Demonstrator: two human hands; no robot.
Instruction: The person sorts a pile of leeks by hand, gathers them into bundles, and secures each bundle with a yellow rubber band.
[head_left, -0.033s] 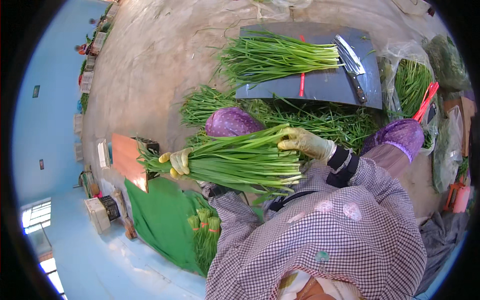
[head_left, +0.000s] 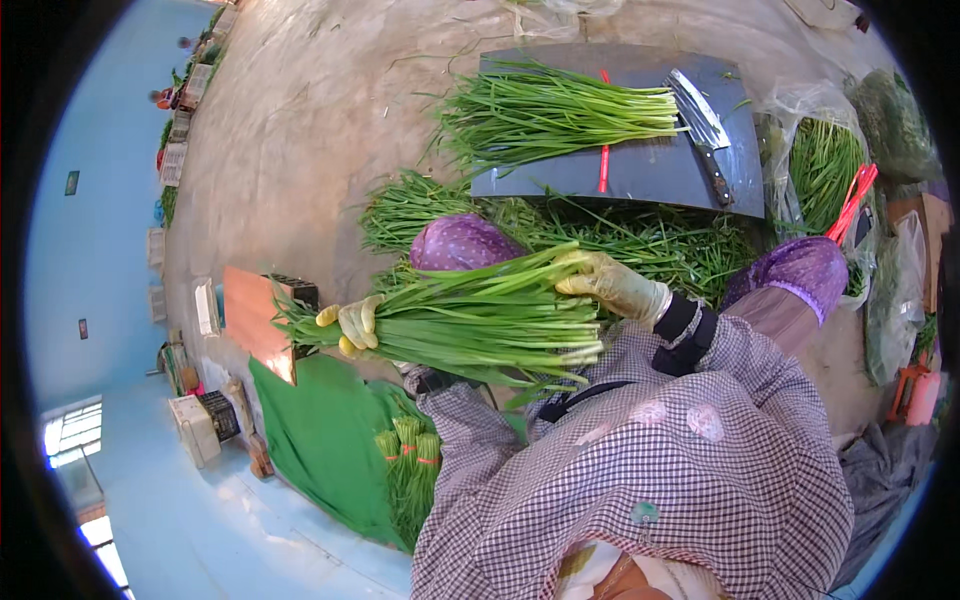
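Note:
A thick bunch of garlic chives (head_left: 470, 325) lies sideways across my lap, leaf tips to the left and pale stalk ends to the right. My gloved left hand (head_left: 352, 325) is wrapped round its leafy end. At the other end, the gloved fingers of my right hand (head_left: 615, 285) are closed on a few upper stalks. Beyond my knees, another pile of garlic chives (head_left: 560, 115) rests on a dark board (head_left: 640, 185), over a red tie (head_left: 604, 168). A cleaver (head_left: 704, 130) with a dark handle lies beside that pile's white ends.
Loose greens (head_left: 640, 250) cover the ground between my knees and the board. Red ties (head_left: 853, 205) hang by my right knee, near a plastic bag of greens (head_left: 825, 170). Tied bunches (head_left: 408, 450) sit on a green cloth (head_left: 320, 440) at lower left.
My right hand and the stalks in its fingers have shifted very slightly. My left hand keeps its hold on the bunch.

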